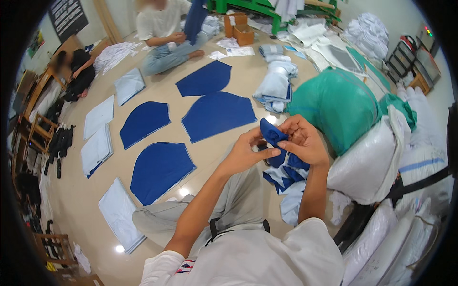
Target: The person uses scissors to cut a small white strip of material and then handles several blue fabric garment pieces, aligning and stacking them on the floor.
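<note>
Above my lap, a small rolled or folded strip of blue fabric is pinched between my two hands. My right hand grips it from the right, thumb in front and fingers curled behind. From the left, my left hand closes on its lower edge with the thumb stretched across. Below them lies a loose heap of blue and white fabric scraps, partly hidden by my hands. On the floor to the left are several stacks of curved blue fabric panels, lying flat.
Folded light-blue fabric stacks line the floor at the left. A bundle of folded fabric lies ahead. At the right stand a big green sack and white sacks. Another person sits ahead holding dark-blue cloth; a second sits far left.
</note>
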### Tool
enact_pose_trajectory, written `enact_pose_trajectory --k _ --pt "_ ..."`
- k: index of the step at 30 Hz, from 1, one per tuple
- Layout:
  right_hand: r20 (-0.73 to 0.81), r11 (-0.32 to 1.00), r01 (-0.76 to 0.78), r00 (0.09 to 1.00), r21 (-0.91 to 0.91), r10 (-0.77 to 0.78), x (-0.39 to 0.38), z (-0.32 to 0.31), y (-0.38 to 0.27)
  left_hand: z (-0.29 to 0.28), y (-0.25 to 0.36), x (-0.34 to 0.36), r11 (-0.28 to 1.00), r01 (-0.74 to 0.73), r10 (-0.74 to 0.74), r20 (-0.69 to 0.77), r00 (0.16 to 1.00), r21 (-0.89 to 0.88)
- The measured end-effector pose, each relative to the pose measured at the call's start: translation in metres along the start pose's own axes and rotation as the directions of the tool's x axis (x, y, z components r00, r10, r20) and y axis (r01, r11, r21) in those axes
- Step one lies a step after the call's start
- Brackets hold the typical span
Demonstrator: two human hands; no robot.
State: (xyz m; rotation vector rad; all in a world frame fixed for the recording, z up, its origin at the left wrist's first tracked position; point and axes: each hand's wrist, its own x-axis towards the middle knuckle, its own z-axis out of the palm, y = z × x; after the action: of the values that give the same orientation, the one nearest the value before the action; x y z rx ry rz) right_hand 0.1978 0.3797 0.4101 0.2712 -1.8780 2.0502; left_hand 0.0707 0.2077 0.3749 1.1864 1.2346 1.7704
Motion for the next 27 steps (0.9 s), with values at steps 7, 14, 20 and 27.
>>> enact_pose_trajectory --k 7,14,20,27 --pt "-0.006 0.987 0.024 1.0 -0.16 -0.025 0.058 0.037 0.008 -0.065 0.059 -0.027 0.998 -0.043 0.058 -0.371 0.927 0.047" --pt "0.031 0.987 0.151 0.988 0.059 -0.153 0.104 0.097 0.033 -0.113 0.121 -0.061 0.923 -0.006 0.185 -0.43 0.884 0.384" --pt "0.344 0.994 0.013 0.939 -0.108 0.025 0.137 0.135 0.035 -0.136 0.148 -0.085 0.932 0.025 0.161 -0.476 0.865 0.361" --pt "0.573 0.958 -0.212 0.768 -0.191 0.285 0.173 0.129 0.084 -0.154 0.167 -0.115 0.872 0.205 0.08 -0.543 0.836 0.445"
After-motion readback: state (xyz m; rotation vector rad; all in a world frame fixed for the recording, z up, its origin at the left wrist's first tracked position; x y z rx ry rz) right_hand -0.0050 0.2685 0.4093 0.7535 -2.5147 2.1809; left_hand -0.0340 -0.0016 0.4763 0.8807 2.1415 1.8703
